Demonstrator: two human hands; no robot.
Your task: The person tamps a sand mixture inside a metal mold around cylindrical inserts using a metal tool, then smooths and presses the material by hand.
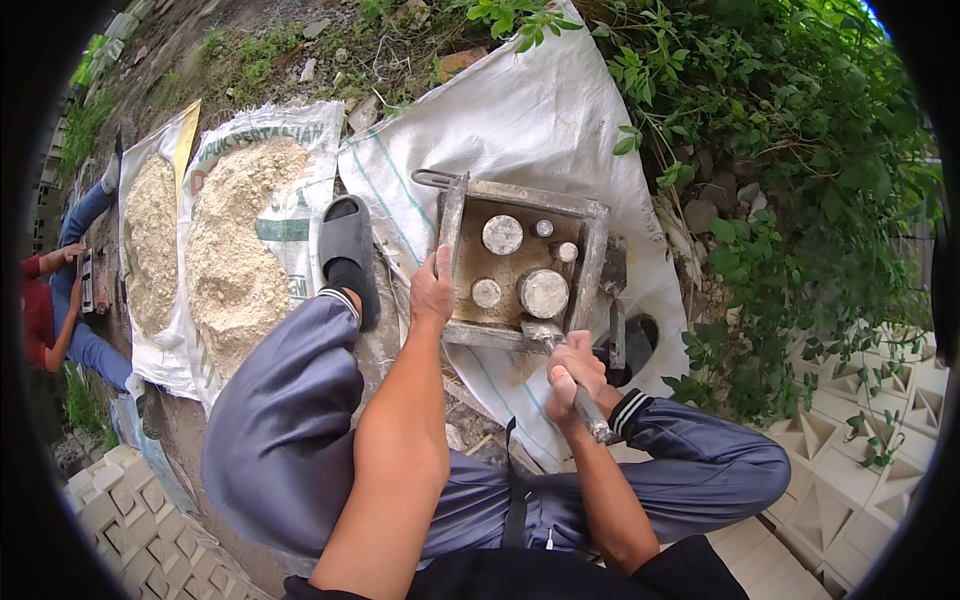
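Between my legs lies a square frame with worn grey sides. Packed brown sand fills its bottom. Several round pale cylinders stand in the sand, the widest being a grey-white disc in the near right corner. My left hand is closed on the frame's left side. In my right hand is a metal-handled tool, its handle pointing back toward me. The tool's flat pale head meets the frame's near edge beside the widest disc; its exact kind is unclear.
A white woven sheet lies under the frame. To the left, two sacks carry heaps of pale powder. Leafy plants crowd the right. Patterned pale blocks are at lower right. Another person sits far left.
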